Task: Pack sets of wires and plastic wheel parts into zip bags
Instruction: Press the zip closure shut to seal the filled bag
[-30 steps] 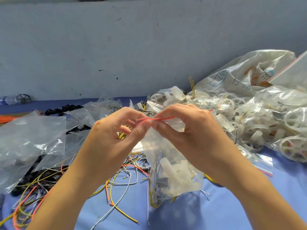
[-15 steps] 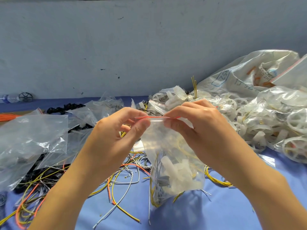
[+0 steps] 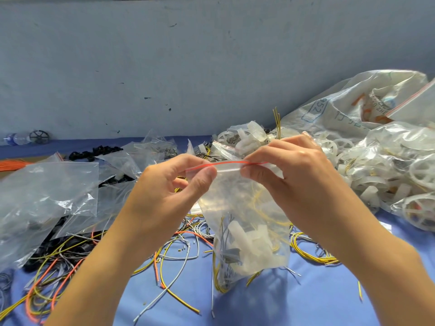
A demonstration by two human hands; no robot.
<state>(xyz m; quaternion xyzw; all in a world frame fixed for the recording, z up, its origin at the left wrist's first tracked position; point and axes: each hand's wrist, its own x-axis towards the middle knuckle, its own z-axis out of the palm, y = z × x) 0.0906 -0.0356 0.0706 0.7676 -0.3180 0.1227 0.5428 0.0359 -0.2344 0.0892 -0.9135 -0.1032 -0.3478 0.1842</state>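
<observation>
Along the bottom of the frame, loose wires (image 3: 174, 255) in yellow, orange and grey sprawl over the blue table (image 3: 317, 302), some running just beside the foot of the zip bag (image 3: 247, 208) that hangs at the centre. White plastic wheel parts (image 3: 244, 236) and coiled wires fill its lower half. Yellow ends show near its bottom corners, and I cannot tell whether they lie inside or behind it.

Above, the left hand (image 3: 164, 191) pinches the red zip strip (image 3: 226, 164) at its left end between thumb and forefinger. The right hand (image 3: 299, 184) pinches it right of the middle, other fingers curled. The stretch under the right hand is hidden, so how much is sealed is unclear.

As I judge the risks:
- A wire loop riding up into the mouth would hold the tracks apart.
- Uneven pressing would leave a gap.
- The slick film could slip, and the load would drop the bag among the strays.

Farther back, empty bags (image 3: 47, 191) lie at mid left. A heap of white wheels (image 3: 376, 165) sits at the right below a woven sack (image 3: 341, 109). A spilled set would be hard to sort out from all this.
</observation>
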